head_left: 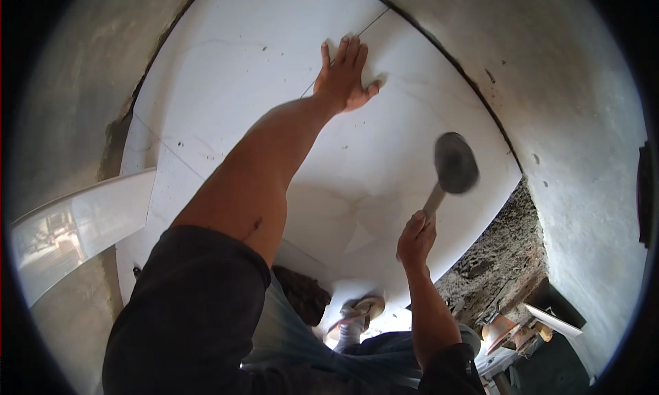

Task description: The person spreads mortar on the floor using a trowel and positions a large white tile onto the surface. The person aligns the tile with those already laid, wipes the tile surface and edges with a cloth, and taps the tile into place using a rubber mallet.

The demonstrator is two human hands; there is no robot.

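My left hand (343,79) lies flat with spread fingers on the white floor tiles (233,72), over a thin dark joint between two of them. To its lower right, my right hand (417,240) is wrapped round the handle of a mallet (456,163). The mallet's dark rounded head, a little blurred, points away from me over a white tile with faint veins. Whether the head touches the tile I cannot tell.
Grey plastered walls (583,120) curve round the tiles. Rough mortar (504,237) shows at the right edge. A glossy white tile strip (89,216) leans at the left. Tools, including a trowel (498,332), and a tile offcut (553,319) sit at the lower right.
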